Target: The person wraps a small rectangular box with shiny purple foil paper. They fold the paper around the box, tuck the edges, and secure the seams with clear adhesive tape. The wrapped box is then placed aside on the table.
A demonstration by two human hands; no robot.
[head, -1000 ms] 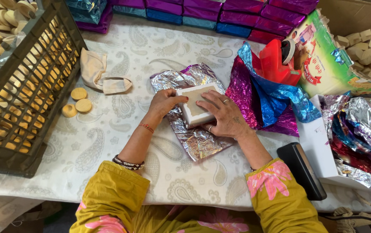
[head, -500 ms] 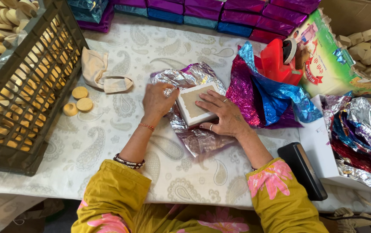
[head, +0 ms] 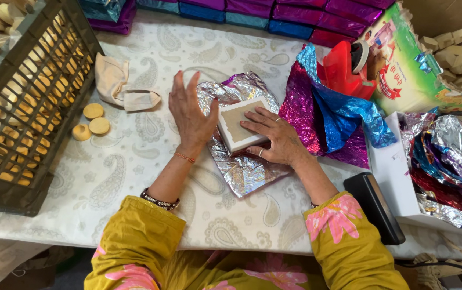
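The right hand [head: 276, 140] is pressing flat, fingers spread, on the box [head: 240, 124], which is lying on the foil sheet [head: 242, 172]. The left hand [head: 190, 114] is standing open against the box's left edge, gripping nothing, near three discs [head: 91, 121].

Single head-worn camera looking steeply down from above the person's own arms, facing forward across the cloth-covered table [head: 134, 177], sitting close, taking in crate at left, foil sheets at right

A dark crate [head: 24, 107] fills the left of the frame; three round discs [head: 92, 120] and a cloth mask [head: 121, 86] lie beside it.
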